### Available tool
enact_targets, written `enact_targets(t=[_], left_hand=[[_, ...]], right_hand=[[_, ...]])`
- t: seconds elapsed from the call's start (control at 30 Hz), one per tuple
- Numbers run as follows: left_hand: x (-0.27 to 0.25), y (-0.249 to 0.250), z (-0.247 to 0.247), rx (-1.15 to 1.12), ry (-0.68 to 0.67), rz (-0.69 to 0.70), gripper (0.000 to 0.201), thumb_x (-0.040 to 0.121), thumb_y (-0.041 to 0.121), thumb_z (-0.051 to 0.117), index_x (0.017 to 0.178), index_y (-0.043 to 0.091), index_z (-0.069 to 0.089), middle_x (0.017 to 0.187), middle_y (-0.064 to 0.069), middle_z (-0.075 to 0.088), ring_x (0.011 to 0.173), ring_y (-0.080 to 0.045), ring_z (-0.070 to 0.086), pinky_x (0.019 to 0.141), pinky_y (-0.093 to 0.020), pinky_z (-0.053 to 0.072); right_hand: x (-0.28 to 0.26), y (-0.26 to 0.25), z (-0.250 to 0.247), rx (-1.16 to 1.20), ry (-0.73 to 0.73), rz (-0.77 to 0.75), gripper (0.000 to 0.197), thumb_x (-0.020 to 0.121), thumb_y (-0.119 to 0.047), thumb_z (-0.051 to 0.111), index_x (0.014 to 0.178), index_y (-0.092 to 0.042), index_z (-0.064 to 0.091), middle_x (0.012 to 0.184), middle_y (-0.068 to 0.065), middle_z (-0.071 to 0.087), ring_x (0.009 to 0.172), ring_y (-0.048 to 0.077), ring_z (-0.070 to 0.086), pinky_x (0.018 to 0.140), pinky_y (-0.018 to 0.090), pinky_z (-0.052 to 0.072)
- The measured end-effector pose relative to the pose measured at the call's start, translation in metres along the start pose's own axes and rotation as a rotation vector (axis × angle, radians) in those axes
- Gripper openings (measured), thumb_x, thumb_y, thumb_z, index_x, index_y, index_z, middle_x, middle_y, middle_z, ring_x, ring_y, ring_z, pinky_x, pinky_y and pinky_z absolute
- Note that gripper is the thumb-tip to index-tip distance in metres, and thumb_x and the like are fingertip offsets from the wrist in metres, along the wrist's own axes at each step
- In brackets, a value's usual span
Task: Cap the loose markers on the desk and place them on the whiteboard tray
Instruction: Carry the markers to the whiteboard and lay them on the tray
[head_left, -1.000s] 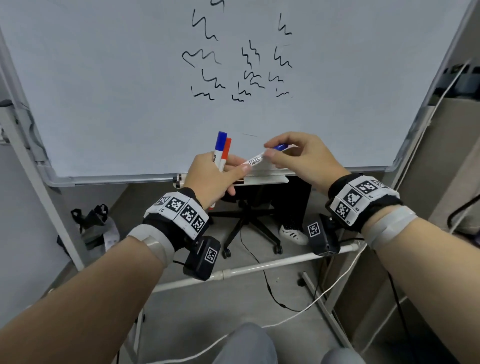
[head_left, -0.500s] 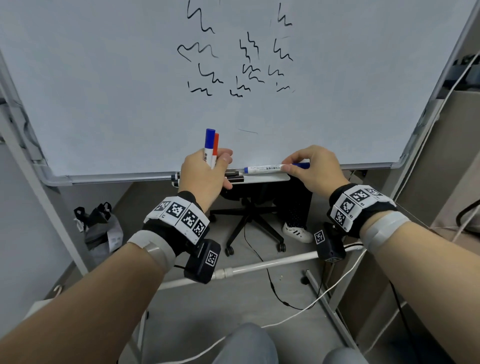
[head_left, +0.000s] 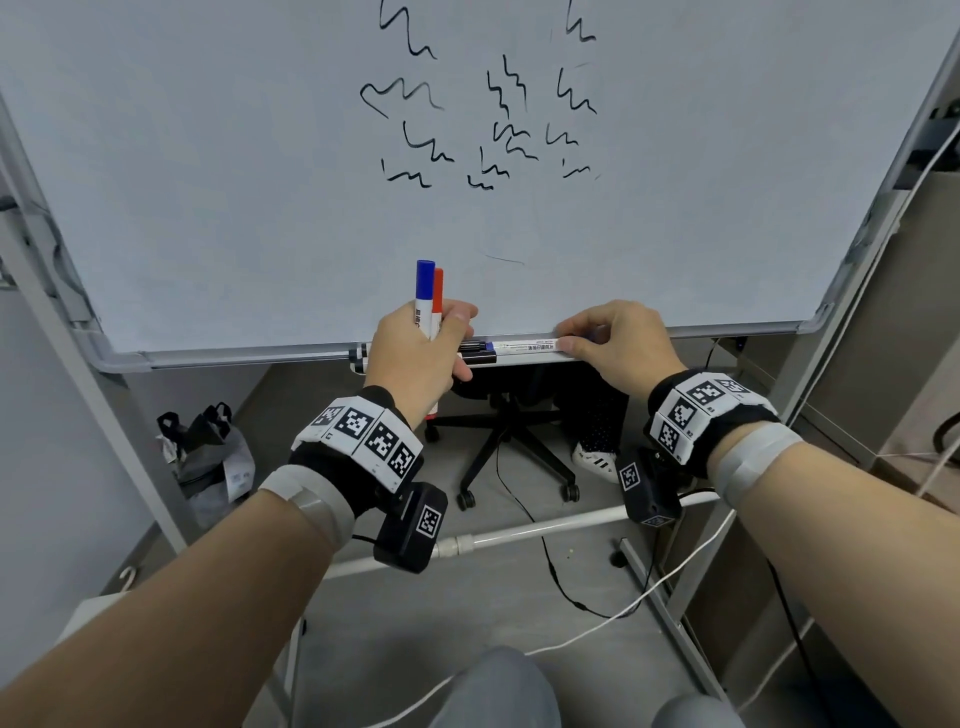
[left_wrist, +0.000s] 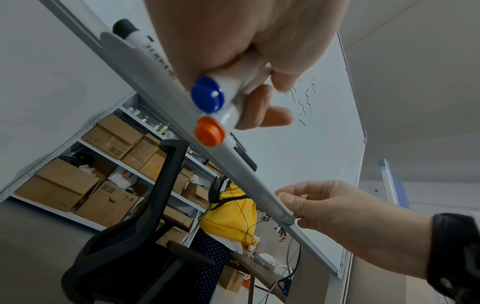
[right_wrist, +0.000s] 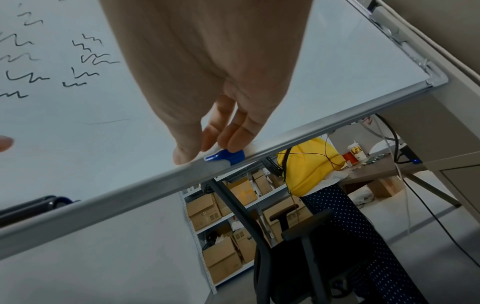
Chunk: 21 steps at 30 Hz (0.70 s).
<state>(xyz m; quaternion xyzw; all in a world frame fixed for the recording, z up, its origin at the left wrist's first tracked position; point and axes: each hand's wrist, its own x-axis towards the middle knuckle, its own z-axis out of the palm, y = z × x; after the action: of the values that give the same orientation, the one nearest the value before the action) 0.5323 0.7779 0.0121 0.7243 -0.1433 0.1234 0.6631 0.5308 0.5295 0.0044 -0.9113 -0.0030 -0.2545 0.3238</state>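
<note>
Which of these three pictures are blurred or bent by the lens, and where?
Head view: evenly lit and sharp; the whiteboard frame bows outward at the edges. Left wrist view: the left hand is close and soft, and the tray edge crosses diagonally. Right wrist view: the right hand is large and blurred, with only a blue marker cap showing under its fingers.

Left hand (left_wrist: 249, 41) grips two capped markers (blue (left_wrist: 207, 95), orange (left_wrist: 209, 131)) beside the tray (left_wrist: 249, 181).

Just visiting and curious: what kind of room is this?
Probably an office or workshop with storage. A whiteboard on a stand fills the view, a swivel chair stands behind it, and metal shelves of cardboard boxes line the wall.
</note>
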Motion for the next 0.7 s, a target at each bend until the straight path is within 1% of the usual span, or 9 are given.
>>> enact_targets(t=[0.1, 0.17, 0.27, 0.33, 0.37, 0.47, 0.57, 0.63, 0.7], left_hand=[[-0.003, 0.004, 0.001, -0.09, -0.049, -0.027, 0.034, 0.103, 0.039, 0.054, 0.11, 0.01, 0.071, 0.083, -0.007, 0.07, 0.043, -0.011, 0.054, 0.039, -0.024, 0.036], [-0.005, 0.006, 0.002, -0.158, -0.083, -0.024, 0.041, 0.104, 0.043, 0.051, 0.113, 0.008, 0.07, 0.086, -0.009, 0.069, 0.047, -0.014, 0.056, 0.043, -0.028, 0.037], [-0.007, 0.009, 0.004, -0.161, -0.158, 0.01, 0.04, 0.106, 0.04, 0.048, 0.119, 0.009, 0.069, 0.095, -0.015, 0.07, 0.064, -0.02, 0.068, 0.06, -0.036, 0.057], [-0.009, 0.011, 0.006, -0.139, -0.268, -0.007, 0.041, 0.106, 0.042, 0.048, 0.119, 0.01, 0.069, 0.09, -0.014, 0.069, 0.066, -0.026, 0.07, 0.068, -0.042, 0.063], [-0.011, 0.013, 0.007, -0.125, -0.334, -0.018, 0.042, 0.105, 0.044, 0.048, 0.118, 0.01, 0.069, 0.084, -0.014, 0.067, 0.061, -0.028, 0.068, 0.065, -0.042, 0.062], [-0.017, 0.019, 0.013, 0.018, -0.467, -0.016, 0.046, 0.104, 0.047, 0.047, 0.101, 0.006, 0.068, 0.061, -0.004, 0.062, 0.046, -0.025, 0.057, 0.052, -0.036, 0.058], [-0.024, 0.024, 0.019, 0.025, -0.536, -0.046, 0.044, 0.106, 0.042, 0.048, 0.081, 0.005, 0.052, 0.043, 0.005, 0.051, 0.037, -0.015, 0.039, 0.041, -0.025, 0.039], [-0.023, 0.023, 0.021, 0.01, -0.571, -0.062, 0.042, 0.105, 0.042, 0.049, 0.084, 0.006, 0.053, 0.045, 0.005, 0.051, 0.036, -0.012, 0.038, 0.04, -0.024, 0.036], [-0.021, 0.02, 0.022, 0.063, -0.568, -0.042, 0.046, 0.103, 0.048, 0.05, 0.09, 0.005, 0.059, 0.051, -0.001, 0.055, 0.039, -0.015, 0.045, 0.042, -0.026, 0.04]], right_hand=[[-0.002, -0.004, 0.0, 0.056, 0.026, 0.014, 0.007, 0.085, -0.025, 0.084, 0.092, -0.025, 0.085, 0.071, -0.019, 0.068, 0.067, -0.001, 0.058, 0.062, -0.001, 0.038], [-0.003, -0.008, -0.001, 0.115, 0.081, 0.025, 0.003, 0.085, -0.03, 0.084, 0.087, -0.028, 0.083, 0.073, -0.017, 0.07, 0.064, -0.003, 0.058, 0.062, 0.002, 0.04], [-0.004, -0.023, -0.006, 0.235, 0.137, -0.034, 0.01, 0.091, -0.038, 0.076, 0.09, -0.029, 0.081, 0.085, -0.006, 0.077, 0.066, 0.0, 0.056, 0.069, 0.015, 0.047], [-0.006, -0.038, -0.015, 0.369, 0.074, -0.109, 0.015, 0.096, -0.038, 0.072, 0.103, -0.029, 0.08, 0.101, 0.003, 0.078, 0.078, 0.006, 0.061, 0.073, 0.026, 0.053], [-0.008, -0.045, -0.02, 0.438, 0.007, -0.142, 0.019, 0.098, -0.037, 0.07, 0.112, -0.028, 0.079, 0.106, 0.004, 0.078, 0.082, 0.007, 0.063, 0.074, 0.031, 0.055], [-0.011, -0.064, -0.032, 0.581, -0.243, -0.182, 0.03, 0.103, -0.029, 0.064, 0.132, -0.023, 0.072, 0.114, 0.001, 0.077, 0.087, 0.004, 0.064, 0.075, 0.027, 0.053], [-0.011, -0.068, -0.033, 0.585, -0.33, -0.155, 0.025, 0.103, -0.022, 0.063, 0.124, -0.014, 0.076, 0.117, 0.003, 0.077, 0.087, 0.013, 0.057, 0.075, 0.03, 0.046], [-0.011, -0.064, -0.034, 0.578, -0.337, -0.155, 0.022, 0.104, -0.019, 0.062, 0.115, -0.007, 0.077, 0.105, 0.003, 0.078, 0.082, 0.014, 0.057, 0.071, 0.028, 0.045], [-0.012, -0.059, -0.036, 0.575, -0.331, -0.159, 0.021, 0.106, -0.017, 0.059, 0.11, -0.005, 0.076, 0.095, 0.002, 0.076, 0.074, 0.012, 0.059, 0.067, 0.025, 0.047]])
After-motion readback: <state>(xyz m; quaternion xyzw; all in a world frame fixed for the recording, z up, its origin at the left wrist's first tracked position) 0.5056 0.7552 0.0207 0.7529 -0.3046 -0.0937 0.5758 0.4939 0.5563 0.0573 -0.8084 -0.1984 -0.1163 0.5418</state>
